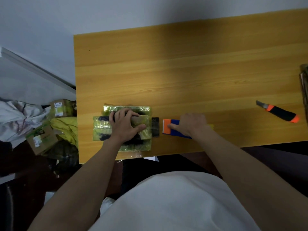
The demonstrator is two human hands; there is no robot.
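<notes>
A stack of green transparent plastic-wrapped packets (106, 129) lies near the front left of the wooden table (183, 67). My left hand (126, 125) rests on top of the stack, fingers curled around a dark object wrapped in it. A small black card (155, 127) lies just right of the stack. My right hand (190, 125) holds a blue tool with an orange and white end (166, 128), thumb laid along it, low over the table.
An orange and black utility knife (280, 112) with its blade out lies at the right of the table. Something brownish (304, 84) sits at the far right edge. Cardboard boxes (42, 140), yellow cloth (66, 129) and white fabric (15, 117) crowd the floor left of the table.
</notes>
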